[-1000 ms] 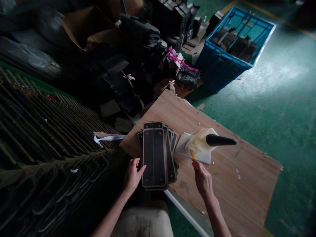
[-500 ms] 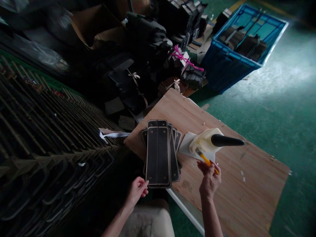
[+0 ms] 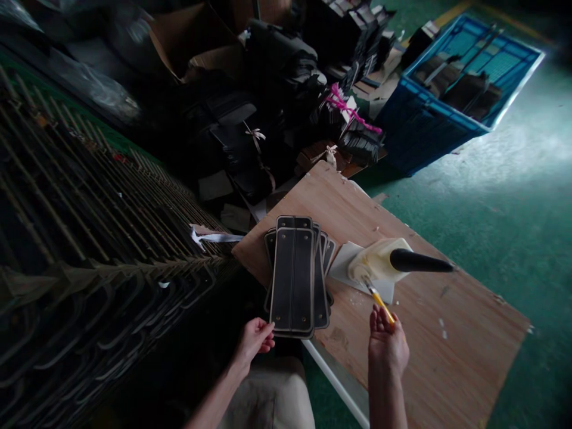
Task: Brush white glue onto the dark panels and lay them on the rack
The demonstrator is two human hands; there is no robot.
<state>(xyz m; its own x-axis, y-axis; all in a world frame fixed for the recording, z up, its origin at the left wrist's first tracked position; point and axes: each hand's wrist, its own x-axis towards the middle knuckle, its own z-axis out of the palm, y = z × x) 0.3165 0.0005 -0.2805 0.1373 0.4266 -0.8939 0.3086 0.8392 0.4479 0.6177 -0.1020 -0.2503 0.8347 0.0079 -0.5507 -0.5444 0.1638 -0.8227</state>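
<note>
My left hand (image 3: 255,342) pinches the lower left corner of a black panel (image 3: 292,277) between thumb and fingers. The panel has pale stitched-looking edges, a line down its middle and a round metal rivet near each corner. It lies on top of a fanned stack of similar panels (image 3: 322,298). A yellow-handled brush (image 3: 382,307) is in my right hand (image 3: 388,345), palm turned up. Its bristle end reaches the opening of a cream plastic container (image 3: 379,259) lying on a white sheet (image 3: 342,261). From the container a black tapered piece (image 3: 420,261) sticks out.
All this rests on a wooden board (image 3: 447,322). On the left runs a long rack of dark pieces (image 3: 111,196). Behind are tied black bundles (image 3: 241,161), a cardboard box (image 3: 192,36) and a blue crate (image 3: 429,125) holding wrapped bundles.
My right hand has turned palm up and drawn slightly back towards me, with the brush tip still at the container. My left hand keeps the panel's corner. The whole view has shifted slightly.
</note>
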